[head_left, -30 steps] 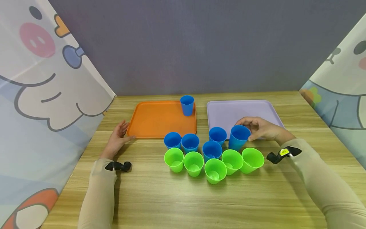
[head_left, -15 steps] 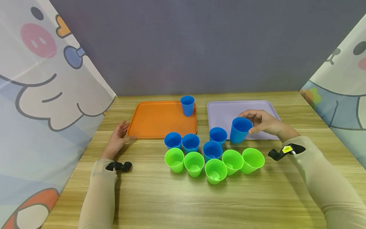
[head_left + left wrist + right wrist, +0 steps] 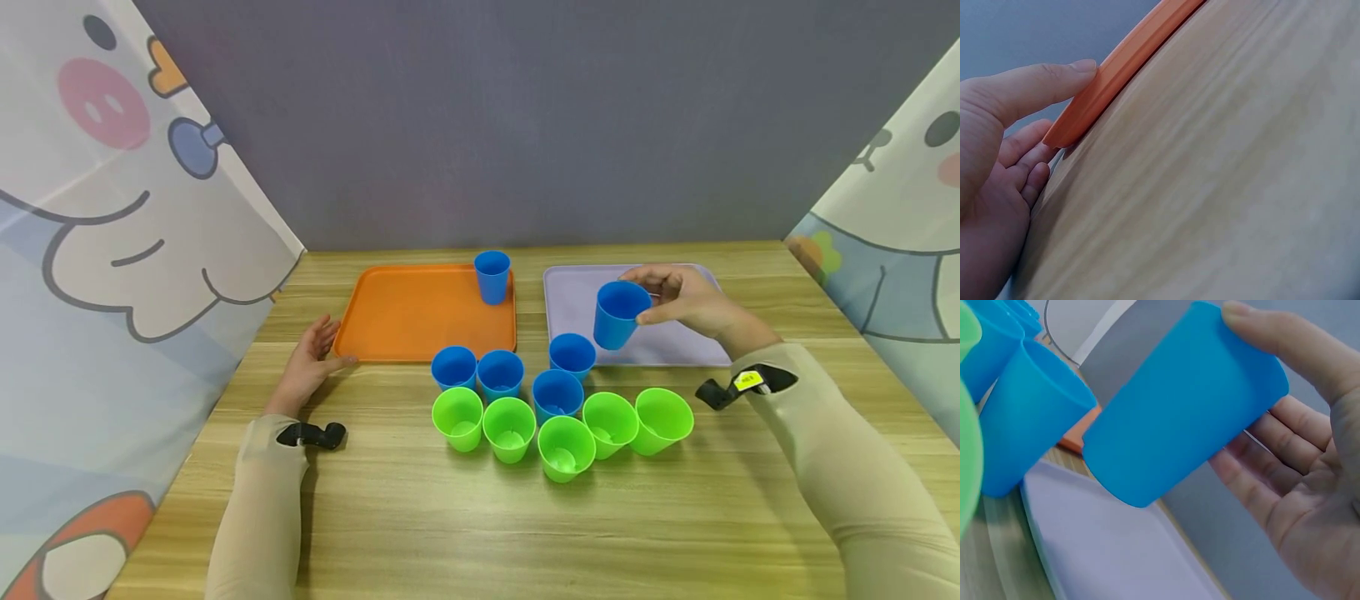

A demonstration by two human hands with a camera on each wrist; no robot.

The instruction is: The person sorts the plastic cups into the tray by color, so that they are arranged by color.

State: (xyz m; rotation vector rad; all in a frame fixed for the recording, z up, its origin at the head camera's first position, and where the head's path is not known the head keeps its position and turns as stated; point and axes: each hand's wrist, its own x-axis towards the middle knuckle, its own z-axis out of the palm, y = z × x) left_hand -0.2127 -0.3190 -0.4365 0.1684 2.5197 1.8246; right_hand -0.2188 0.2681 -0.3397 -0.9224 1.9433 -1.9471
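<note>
My right hand [image 3: 686,302] grips a blue cup [image 3: 619,318] by its side near the rim, thumb on one side and fingers on the other. That cup hangs above the lilac tray [image 3: 675,354], and the right wrist view shows its underside apart from the tray. At the near left corner of the orange tray [image 3: 405,321], my left hand [image 3: 311,360] rests with its thumb touching the rim [image 3: 1094,87] and relaxed fingers beside the corner. One blue cup [image 3: 492,282] stands upright on the orange tray's right side.
In front of the trays stand several blue cups, among them a blue cup [image 3: 557,396] in the middle. Nearer to me is a row of several green cups, including a green cup [image 3: 566,450]. A grey wall [image 3: 480,125] rises behind the wooden table [image 3: 420,533].
My right hand has lifted the blue cup from beside the other cups and carried it back over the lilac tray, lately shifting slightly left. My left hand has stayed at the orange tray.
</note>
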